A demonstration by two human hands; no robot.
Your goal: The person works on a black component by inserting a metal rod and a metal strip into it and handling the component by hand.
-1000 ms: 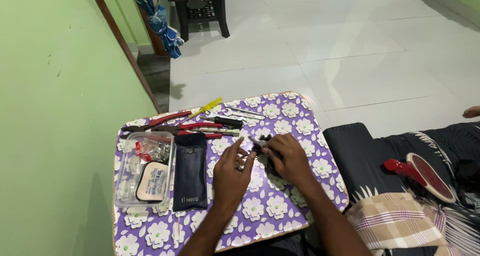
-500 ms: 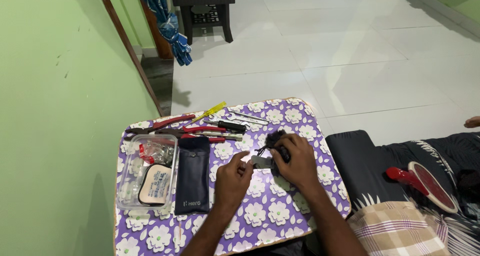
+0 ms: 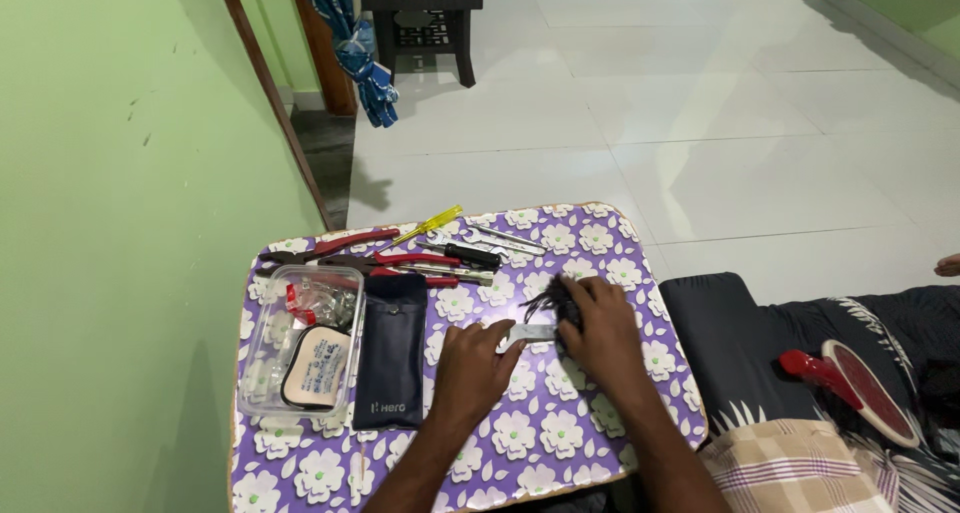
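— Hands first: what were they on?

— The right hand [image 3: 598, 325] was clenched over a small black part with thin dark wires [image 3: 548, 301] splaying out of it, near the middle of the table [image 3: 560, 443]. The left hand [image 3: 478, 366] pinched one end of a small silvery metal piece [image 3: 532, 333] lying flat just below the wires.

— And the rest of the table?

— Toward the far edge lay red-handled pliers [image 3: 345, 245], a yellow-handled screwdriver [image 3: 432, 224] and a black-handled screwdriver [image 3: 468, 255]. Along the left edge sat a clear plastic box [image 3: 290, 348] of small parts, with a dark blue pouch [image 3: 392, 348] touching its right side.

— Anything off the table?

— A red-handled fan [image 3: 860, 383] lay on dark fabric to the right.
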